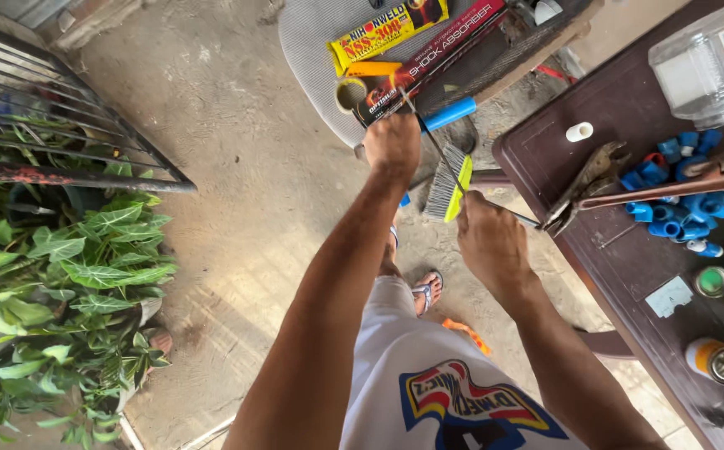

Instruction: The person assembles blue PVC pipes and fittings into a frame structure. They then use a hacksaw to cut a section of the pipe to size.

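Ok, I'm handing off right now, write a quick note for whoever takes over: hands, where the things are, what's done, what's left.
Left hand: closed on the near end of a thin metal rod, by the long dark box on the grey chair.
Right hand: gripping the same rod lower down, beside the table edge.
Brush with yellow base and blue handle lies under the rod, across the chair edge.
Blue pipe fittings and pipe wrench sit on the brown table, untouched.
Done: rod held in both hands. Left: cannot tell from this view.

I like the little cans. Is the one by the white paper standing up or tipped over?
Standing up: the small can shows its round top to the camera, on the brown table.
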